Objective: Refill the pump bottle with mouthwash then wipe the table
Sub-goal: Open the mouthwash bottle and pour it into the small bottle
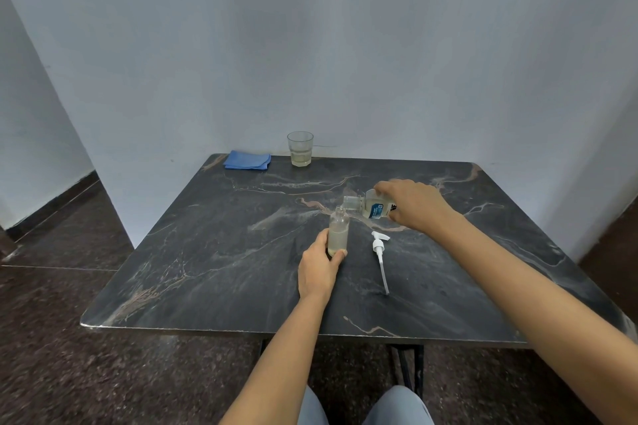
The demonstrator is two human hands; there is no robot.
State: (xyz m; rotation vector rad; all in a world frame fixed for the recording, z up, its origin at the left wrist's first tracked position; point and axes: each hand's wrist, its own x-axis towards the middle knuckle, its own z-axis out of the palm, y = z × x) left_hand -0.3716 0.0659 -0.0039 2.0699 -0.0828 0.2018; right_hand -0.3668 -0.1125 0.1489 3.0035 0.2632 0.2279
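Half-full (roughly): your left hand (319, 267) grips the clear pump bottle (339, 231), right hand (412, 203) clasps the tilted blue-labelled mouthwash bottle (371, 205); next, align mouths.

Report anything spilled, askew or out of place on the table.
No spill shows. The pump head lies on its side on the table beside the pump bottle held by the left hand; the right hand tips the mouthwash bottle toward it.
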